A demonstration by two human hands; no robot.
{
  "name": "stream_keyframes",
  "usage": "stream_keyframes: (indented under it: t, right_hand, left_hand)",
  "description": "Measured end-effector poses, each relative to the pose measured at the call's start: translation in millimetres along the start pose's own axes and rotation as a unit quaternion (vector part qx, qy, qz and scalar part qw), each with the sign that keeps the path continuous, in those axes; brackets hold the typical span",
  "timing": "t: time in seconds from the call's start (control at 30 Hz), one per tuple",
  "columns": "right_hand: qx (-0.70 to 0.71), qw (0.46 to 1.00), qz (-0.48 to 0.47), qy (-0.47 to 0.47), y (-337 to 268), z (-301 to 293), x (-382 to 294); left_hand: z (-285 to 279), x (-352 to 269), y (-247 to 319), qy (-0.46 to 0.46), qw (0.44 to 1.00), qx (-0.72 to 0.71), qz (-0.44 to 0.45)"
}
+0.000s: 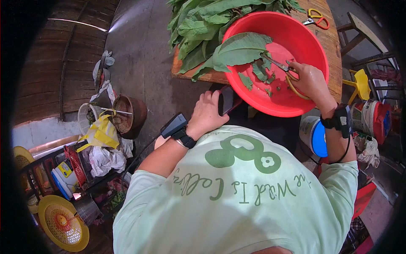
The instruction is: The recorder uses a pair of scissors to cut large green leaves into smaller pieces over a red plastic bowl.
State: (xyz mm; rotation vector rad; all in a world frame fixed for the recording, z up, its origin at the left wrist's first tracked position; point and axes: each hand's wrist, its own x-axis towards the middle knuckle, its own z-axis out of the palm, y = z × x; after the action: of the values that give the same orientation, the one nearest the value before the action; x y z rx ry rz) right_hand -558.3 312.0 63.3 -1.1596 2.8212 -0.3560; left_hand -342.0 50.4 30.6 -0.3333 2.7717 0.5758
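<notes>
My right hand (309, 79) grips scissors (285, 67) with yellowish handles above a red plastic basin (282, 111). The blades point left and their tips meet the edge of a large green leaf (242, 50) lying across the basin's left rim. Cut leaf pieces (260, 71) and small scraps lie on the basin floor. My left hand (206, 109) is low in front of my shirt, its fingers around a dark flat object (227, 100), apparently a phone, partly hidden by the hand. A pile of long green leaves (203, 28) rests on the wooden table (333, 47) behind the basin.
Another pair of scissors (315, 20) with yellow and red handles lies at the table's far right. A blue-lidded bucket (318, 139) and yellow stool (361, 84) stand right. A brown bucket (130, 114) and cluttered rack (92, 181) are on the left.
</notes>
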Motion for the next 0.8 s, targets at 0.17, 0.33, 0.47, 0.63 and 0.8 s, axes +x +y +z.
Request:
stream_keyframes:
  t: [0.17,0.33,0.47,0.63,0.8]
  right_hand:
    - [-0.003,1.000,-0.016,0.009,2.2,3.1,-1.3]
    - [-0.003,1.000,-0.008,-0.002,1.4,1.3,-1.1]
    - [-0.003,1.000,-0.003,-0.003,-2.4,-1.7,-1.5]
    - [-0.011,1.000,0.000,-0.014,-2.9,-1.0,-2.9]
    - [-0.015,1.000,0.002,-0.021,-6.0,0.5,-1.8]
  left_hand:
    - [4.8,-3.6,-7.4,0.017,0.999,-0.043,0.000]
    - [-9.9,-8.3,-13.1,-0.006,0.998,-0.067,-0.021]
    - [-8.2,-14.1,-21.9,0.088,0.994,-0.067,0.007]
    - [-20.3,-3.7,-30.0,0.250,0.967,-0.049,-0.010]
    - [-31.8,7.2,-38.8,0.292,0.956,-0.038,-0.002]
